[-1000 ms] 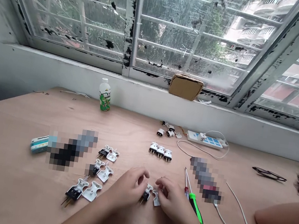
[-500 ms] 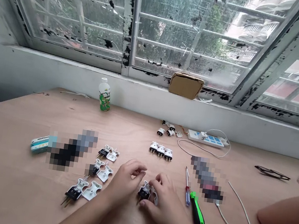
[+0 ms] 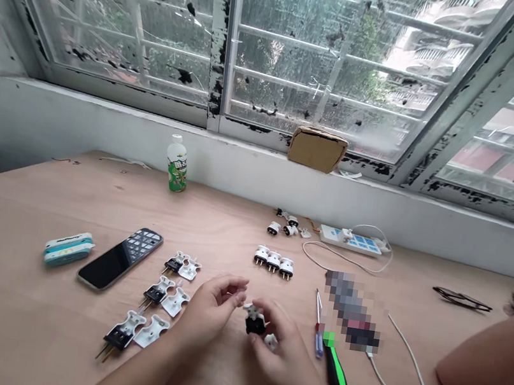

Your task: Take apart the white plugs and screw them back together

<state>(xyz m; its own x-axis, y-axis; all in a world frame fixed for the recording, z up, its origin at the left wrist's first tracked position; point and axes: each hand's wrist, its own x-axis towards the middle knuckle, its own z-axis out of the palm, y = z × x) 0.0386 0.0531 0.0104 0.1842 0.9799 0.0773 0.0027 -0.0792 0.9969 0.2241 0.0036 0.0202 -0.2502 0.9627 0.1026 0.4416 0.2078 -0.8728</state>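
Right hand (image 3: pixel 280 344): thumb and forefinger closed about an opened two-pin plug half (image 3: pixel 255 323), which sits at the near middle of the table, directly before the person. Left hand (image 3: pixel 215 305): just beside it, thumb and fingertips brought nearly together; whether they pinch anything small, I cannot tell from where I stand. One white plug cover (image 3: pixel 270 341) shows beneath the right hand's fingers.

Compared with half a second ago, the plug half has turned within the right hand: its pins, then visible and slanting toward the person's left, are now hidden, and its black face shows more squarely. Its long axis runs roughly from the person toward the window, the white end pointing away and the black end toward the person.

To the person's left, three opened plugs (image 3: pixel 121 334) lie in a slanting file, pins toward the near left, each beside its cover; beyond them are a smartphone (image 3: pixel 104 265) and a blue-and-white pouch (image 3: pixel 67 248). Farther forward, three assembled plugs (image 3: pixel 274 261) stand side by side. To the right lie a slim screwdriver (image 3: pixel 319 338) and a green-and-black screwdriver (image 3: pixel 337 373), with another person's arm (image 3: pixel 485 374) at the table's edge.
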